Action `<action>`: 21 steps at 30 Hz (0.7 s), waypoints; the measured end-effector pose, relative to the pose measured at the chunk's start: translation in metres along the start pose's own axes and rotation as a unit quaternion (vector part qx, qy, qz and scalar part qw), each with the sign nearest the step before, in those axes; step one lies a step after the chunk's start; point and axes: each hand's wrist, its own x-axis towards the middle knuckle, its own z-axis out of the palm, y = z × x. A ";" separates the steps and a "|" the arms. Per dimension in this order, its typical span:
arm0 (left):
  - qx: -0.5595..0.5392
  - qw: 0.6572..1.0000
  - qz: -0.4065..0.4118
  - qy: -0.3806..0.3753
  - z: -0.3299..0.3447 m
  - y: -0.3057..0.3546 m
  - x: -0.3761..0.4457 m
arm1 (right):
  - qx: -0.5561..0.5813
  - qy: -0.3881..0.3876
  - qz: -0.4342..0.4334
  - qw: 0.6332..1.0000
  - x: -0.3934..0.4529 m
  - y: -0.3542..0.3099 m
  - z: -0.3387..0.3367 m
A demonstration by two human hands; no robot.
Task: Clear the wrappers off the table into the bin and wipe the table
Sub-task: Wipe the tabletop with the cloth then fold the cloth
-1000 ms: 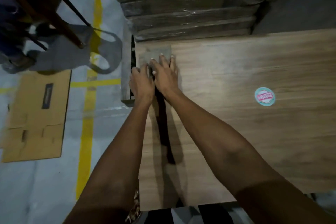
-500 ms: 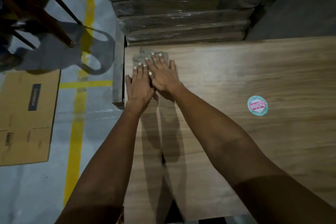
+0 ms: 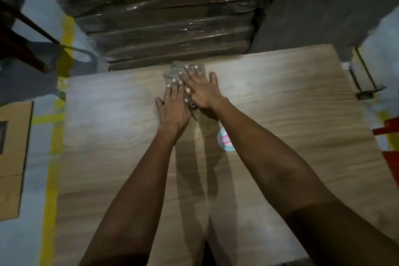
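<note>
I see the wooden bench (image 3: 280, 97) filling most of my view, with a plastic-wrapped stack of flat boxes (image 3: 168, 17) beyond its far edge. My left hand (image 3: 172, 107) and right hand (image 3: 201, 90) lie flat with fingers spread, pressing a grey cloth (image 3: 176, 69) down near that edge. A round sticker (image 3: 224, 139) sits just beside my right forearm.

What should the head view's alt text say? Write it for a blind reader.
Both hands, left hand and right hand, press flat on a grey cloth at the far edge of a wooden table. A round sticker lies beside the right forearm.
</note>
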 end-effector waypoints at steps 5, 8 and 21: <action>0.016 0.999 0.030 0.002 0.030 0.097 0.025 | 0.012 0.011 0.027 1.000 -0.029 0.101 -0.025; 0.027 0.999 0.043 0.001 0.051 0.155 0.038 | 0.022 0.021 0.049 0.998 -0.050 0.158 -0.037; 0.080 0.979 0.179 -0.056 0.099 0.362 0.082 | 0.032 0.109 0.187 0.976 -0.132 0.357 -0.069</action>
